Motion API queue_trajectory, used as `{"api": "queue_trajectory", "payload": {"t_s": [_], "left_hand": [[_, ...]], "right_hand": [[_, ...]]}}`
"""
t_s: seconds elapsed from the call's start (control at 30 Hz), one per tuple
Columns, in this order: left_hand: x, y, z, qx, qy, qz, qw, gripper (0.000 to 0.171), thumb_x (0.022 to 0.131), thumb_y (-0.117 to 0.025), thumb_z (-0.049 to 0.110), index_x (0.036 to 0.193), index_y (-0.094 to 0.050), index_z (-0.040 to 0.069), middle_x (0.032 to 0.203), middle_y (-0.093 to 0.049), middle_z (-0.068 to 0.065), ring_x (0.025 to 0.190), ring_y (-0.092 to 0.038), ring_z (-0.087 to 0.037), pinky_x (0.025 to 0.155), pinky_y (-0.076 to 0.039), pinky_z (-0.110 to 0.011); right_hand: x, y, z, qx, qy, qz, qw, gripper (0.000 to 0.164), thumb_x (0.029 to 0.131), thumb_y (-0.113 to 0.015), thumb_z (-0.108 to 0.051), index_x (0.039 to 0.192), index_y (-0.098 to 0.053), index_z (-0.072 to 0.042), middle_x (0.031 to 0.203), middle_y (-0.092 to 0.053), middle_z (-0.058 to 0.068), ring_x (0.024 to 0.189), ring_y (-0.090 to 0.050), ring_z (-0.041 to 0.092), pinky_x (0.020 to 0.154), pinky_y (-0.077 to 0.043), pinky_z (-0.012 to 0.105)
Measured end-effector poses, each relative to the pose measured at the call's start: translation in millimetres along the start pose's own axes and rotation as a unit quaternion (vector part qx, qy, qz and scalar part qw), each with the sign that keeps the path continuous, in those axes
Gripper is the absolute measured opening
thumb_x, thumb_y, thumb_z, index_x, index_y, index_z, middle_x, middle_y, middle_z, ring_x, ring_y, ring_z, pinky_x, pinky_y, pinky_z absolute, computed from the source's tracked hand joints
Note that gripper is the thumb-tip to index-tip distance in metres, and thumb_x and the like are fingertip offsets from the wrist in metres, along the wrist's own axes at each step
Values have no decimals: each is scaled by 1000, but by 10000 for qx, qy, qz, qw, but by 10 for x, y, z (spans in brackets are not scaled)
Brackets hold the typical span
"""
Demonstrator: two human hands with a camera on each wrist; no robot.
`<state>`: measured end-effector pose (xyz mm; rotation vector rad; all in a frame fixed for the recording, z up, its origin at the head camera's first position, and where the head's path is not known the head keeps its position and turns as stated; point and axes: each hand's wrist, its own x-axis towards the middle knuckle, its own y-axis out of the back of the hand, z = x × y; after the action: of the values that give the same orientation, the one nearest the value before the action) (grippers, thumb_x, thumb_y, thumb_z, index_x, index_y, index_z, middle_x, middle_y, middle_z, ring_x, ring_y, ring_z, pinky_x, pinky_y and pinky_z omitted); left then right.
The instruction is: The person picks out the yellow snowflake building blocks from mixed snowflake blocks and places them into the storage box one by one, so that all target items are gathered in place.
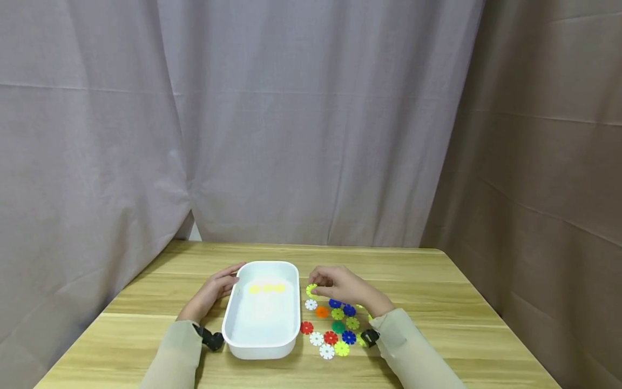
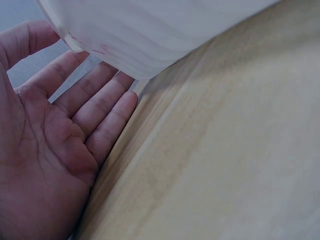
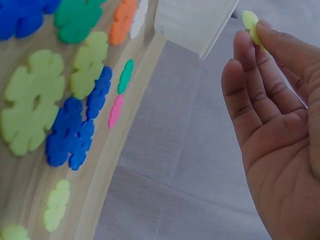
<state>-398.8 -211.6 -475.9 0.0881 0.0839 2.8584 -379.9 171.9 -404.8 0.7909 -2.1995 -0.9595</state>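
My right hand (image 1: 342,284) pinches a yellow notched plastic disc (image 3: 249,22) between thumb and fingertips, raised off the table just right of the white tray (image 1: 262,351). In the right wrist view the other fingers extend loosely behind it. My left hand (image 1: 213,292) lies along the tray's left side, fingers fairly straight, their tips touching the wall in the left wrist view. Inside the tray, three yellow discs (image 1: 267,288) form a row toward its far end. Below and beside my right hand spread several loose notched discs, among them an orange disc (image 1: 322,312) and a green disc (image 1: 338,327).
The loose discs, also red (image 1: 331,337), white (image 1: 327,351) and blue (image 1: 349,337), lie flat on the wooden table (image 1: 461,335); in the right wrist view a pink disc (image 3: 115,111) shows too. Grey curtains (image 1: 311,135) hang behind and to the right.
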Motion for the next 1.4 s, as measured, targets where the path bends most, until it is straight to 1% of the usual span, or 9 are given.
{"api": "queue_trajectory", "payload": {"t_s": [0.2, 0.3, 0.4, 0.63, 0.77, 1.0, 1.17, 1.27, 1.4], "left_hand": [[-8, 8, -3, 105, -85, -73, 9999, 56, 101, -52, 19, 156, -40, 14, 157, -40, -12, 137, -47, -25, 101, -47, -25], [-11, 15, -6, 112, -91, -133, 9998, 57, 101, -52, 20, 156, -39, 13, 158, -38, -14, 137, -46, -25, 102, -46, -25], [-13, 18, -2, 62, -40, -109, 9999, 56, 101, -52, 21, 156, -41, 15, 157, -40, -13, 137, -47, -24, 102, -47, -25], [-15, 12, 8, -4, -12, 0, 10000, 54, 101, -53, 19, 154, -44, 17, 155, -43, -10, 136, -48, -24, 102, -47, -26], [-12, 15, 5, -34, 1, 26, 10000, 54, 100, -54, 18, 153, -46, 18, 154, -45, -9, 135, -49, -23, 103, -47, -27], [-6, 11, 0, 24, -33, -5, 10000, 54, 100, -55, 21, 153, -45, 18, 155, -43, -11, 134, -50, -22, 103, -47, -28], [-3, 0, -7, -17, -92, -57, 9999, 55, 100, -56, 21, 153, -45, 16, 154, -44, -12, 134, -50, -23, 105, -46, -31], [-10, -9, -6, -40, -90, -27, 9999, 54, 99, -57, 22, 152, -47, 17, 152, -47, -12, 131, -52, -21, 104, -47, -30], [-19, -20, 3, -16, -75, -3, 10000, 54, 100, -56, 22, 153, -46, 17, 151, -47, -13, 132, -52, -23, 103, -47, -30]], "right_hand": [[60, -8, -79, 83, 2, 56, 9999, 12, 96, -70, -16, 107, -68, -15, 92, -72, -6, 81, -67, 10, 71, -58, 27], [93, -19, -103, 65, 8, 78, 9999, 12, 96, -70, -17, 108, -68, -17, 92, -72, -9, 82, -67, 9, 71, -58, 27], [122, -28, -119, 29, 65, 110, 9999, 13, 96, -70, -17, 109, -68, -18, 93, -71, -11, 83, -67, 7, 72, -58, 26], [196, -53, -153, -27, 366, 116, 9993, 15, 96, -70, -16, 110, -68, -14, 95, -72, -10, 84, -67, 6, 75, -58, 26], [249, -77, -177, -88, 383, 126, 9991, 13, 96, -70, -19, 109, -68, -19, 95, -71, -13, 84, -66, 5, 75, -58, 25], [368, -140, -238, 15, 520, 157, 9985, 14, 96, -71, -19, 109, -69, -17, 94, -70, -12, 85, -66, 6, 75, -58, 26], [456, -202, -278, 10, 422, 164, 9990, 14, 96, -70, -22, 110, -69, -20, 95, -70, -14, 86, -66, 4, 77, -57, 25], [507, -241, -310, 80, 426, 100, 9990, 16, 96, -71, -20, 111, -69, -16, 95, -70, -13, 86, -66, 5, 78, -57, 25], [566, -299, -329, 246, 512, 3, 9984, 18, 96, -71, -18, 112, -69, -10, 96, -71, -10, 86, -66, 5, 78, -57, 25]]}}
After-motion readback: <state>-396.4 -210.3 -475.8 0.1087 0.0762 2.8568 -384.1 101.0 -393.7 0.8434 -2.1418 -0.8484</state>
